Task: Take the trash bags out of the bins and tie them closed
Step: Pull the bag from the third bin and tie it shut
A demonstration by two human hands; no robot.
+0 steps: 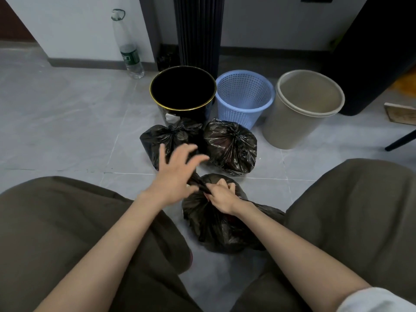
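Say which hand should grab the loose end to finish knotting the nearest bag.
Left. The left hand is open, fingers spread, right beside the twisted neck of the nearest bag; the right hand grips that neck and holds it gathered.

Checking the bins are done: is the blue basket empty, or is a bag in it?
Empty. The blue basket shows bare mesh wall and bottom inside, with no bag in it.

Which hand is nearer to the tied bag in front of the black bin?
Left. The left hand, fingers spread, hovers at the near edge of the tied bag; the right hand sits nearer the person, gripping the neck of the nearest bag.
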